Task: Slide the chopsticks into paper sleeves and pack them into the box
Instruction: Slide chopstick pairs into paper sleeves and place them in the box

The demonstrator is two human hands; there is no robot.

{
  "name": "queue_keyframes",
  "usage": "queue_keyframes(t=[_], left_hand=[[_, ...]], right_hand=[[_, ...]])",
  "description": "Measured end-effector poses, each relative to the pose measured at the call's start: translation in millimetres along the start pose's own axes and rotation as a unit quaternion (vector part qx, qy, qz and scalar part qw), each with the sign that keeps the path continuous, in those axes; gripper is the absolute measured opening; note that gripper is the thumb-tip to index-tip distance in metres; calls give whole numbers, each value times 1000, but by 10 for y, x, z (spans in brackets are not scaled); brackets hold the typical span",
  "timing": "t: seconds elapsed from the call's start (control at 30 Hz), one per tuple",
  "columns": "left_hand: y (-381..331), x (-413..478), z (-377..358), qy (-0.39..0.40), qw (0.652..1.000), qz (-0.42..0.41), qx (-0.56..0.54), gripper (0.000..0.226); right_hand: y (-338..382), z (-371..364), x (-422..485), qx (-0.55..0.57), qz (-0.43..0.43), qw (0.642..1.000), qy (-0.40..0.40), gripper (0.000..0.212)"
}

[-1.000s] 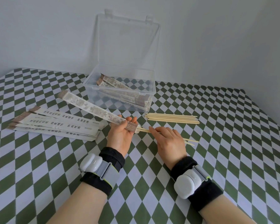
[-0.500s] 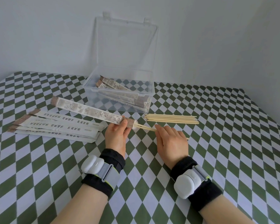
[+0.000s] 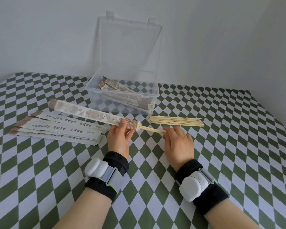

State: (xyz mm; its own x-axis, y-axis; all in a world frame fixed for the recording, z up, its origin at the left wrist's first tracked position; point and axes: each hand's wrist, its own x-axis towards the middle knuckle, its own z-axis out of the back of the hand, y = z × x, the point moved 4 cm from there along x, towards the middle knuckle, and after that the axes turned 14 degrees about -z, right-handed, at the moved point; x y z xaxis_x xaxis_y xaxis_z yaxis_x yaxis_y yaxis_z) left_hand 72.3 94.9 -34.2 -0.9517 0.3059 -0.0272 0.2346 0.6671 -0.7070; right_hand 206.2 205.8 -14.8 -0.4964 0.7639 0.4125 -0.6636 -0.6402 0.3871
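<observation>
Head, left hand [image 3: 118, 139] pinching sleeve [image 3: 89, 114], chopsticks [image 3: 151, 129] protruding

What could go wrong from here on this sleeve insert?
1. The chopstick pair is only partly in the held sleeve; pushed off-axis, the tips may snag or tear the paper.
2. The left hand pinches the sleeve near its mouth, which might squeeze it closed.
3. The right hand works close to the loose chopsticks and could knock them.
</observation>
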Motion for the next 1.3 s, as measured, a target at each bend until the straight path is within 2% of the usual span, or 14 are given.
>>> queue_keyframes(t=[0.07,0.17,0.27,0.37,0.43,0.53,0.63,0.83,0.97,1.03,1.3], left_hand=[[-6,5,13,-6,1000,-5,2,9],[31,-33,-30,36,999,19,26,9],[58,-69,-68,85,994,41,52,11],[61,-80,-84,86,994,53,48,12],[52,-76,-87,67,996,56,24,15],[24,-60,-64,38,998,41,0,16],[9,-61,-75,51,998,43,0,14],[61,-109,-136,123,988,78,52,14],[50,-94,-110,98,992,74,34,11],[43,-85,-103,90,993,73,29,11],[55,-134,-148,159,979,91,83,12]], right_hand=[[-26,-32,21,34,-15,999,29,33],[32,-59,8,72,18,994,76,26],[107,-68,-30,90,52,986,128,27],[131,-46,-51,125,63,980,143,31],[96,-23,-37,162,41,976,136,33],[-2,-26,2,210,-33,966,145,19],[-50,-45,34,248,-75,950,176,16],[-11,-27,29,314,-96,910,252,15],[-19,23,29,448,-106,832,309,16],[-28,60,49,481,-99,807,327,21],[-36,-6,53,474,-99,803,346,16]])
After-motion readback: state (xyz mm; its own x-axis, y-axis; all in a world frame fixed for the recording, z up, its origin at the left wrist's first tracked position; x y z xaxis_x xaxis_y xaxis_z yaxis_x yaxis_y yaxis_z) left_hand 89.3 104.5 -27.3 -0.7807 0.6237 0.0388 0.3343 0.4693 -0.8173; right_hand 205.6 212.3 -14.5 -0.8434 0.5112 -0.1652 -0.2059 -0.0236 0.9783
